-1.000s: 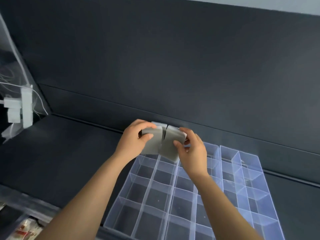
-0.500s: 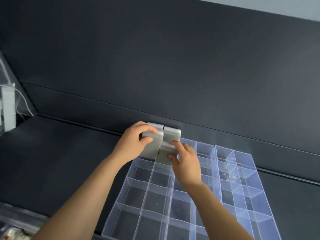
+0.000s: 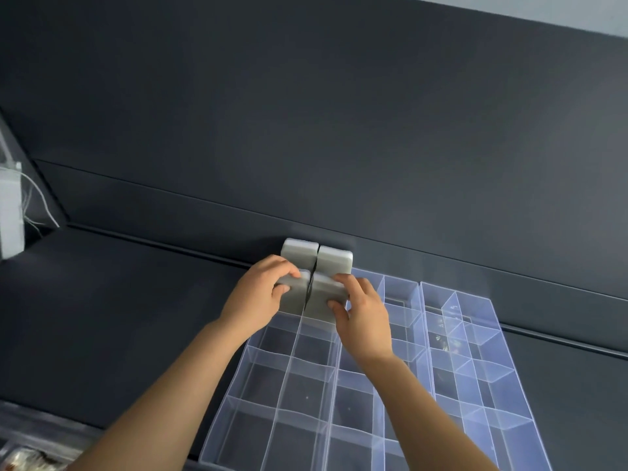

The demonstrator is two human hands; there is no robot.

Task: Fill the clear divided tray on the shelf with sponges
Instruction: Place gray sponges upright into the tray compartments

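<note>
Beyond the fingertips, two grey sponges (image 3: pixel 316 258) stand upright, side by side and touching, in the tray's (image 3: pixel 503 433) far-left corner, hard against the dark back wall (image 3: pixel 306 113) of the shelf (image 3: pixel 112 300). Just nearer, between the fingers, two more sponges, one per hand, tilted and pressed edge to edge with only a thin dark gap. Left hand (image 3: pixel 256 299) curled over the left sponge (image 3: pixel 291 295), fingers on its top edge and thumb on the near face; right hand (image 3: pixel 363 317) pinching the right sponge (image 3: pixel 328 297), fingers on its outer edge, thumb lower on the near face. Both grips closed on sponge, neither released. Probably held as a pair so as to drop into neighbouring cells of the second row together, each guided from its outer side so that the divider parts them. Tilt likely there to lead the lower edges into the cells first; whether those edges are already inside cannot be told. Near the wrists and to the right of the fingers, cell after cell bare, so filling judged barely begun. Back-to-front order seemingly chosen so that standing sponges never block the reach. Soft foam, likely to catch on the thin dividers if pushed down crooked.
</note>
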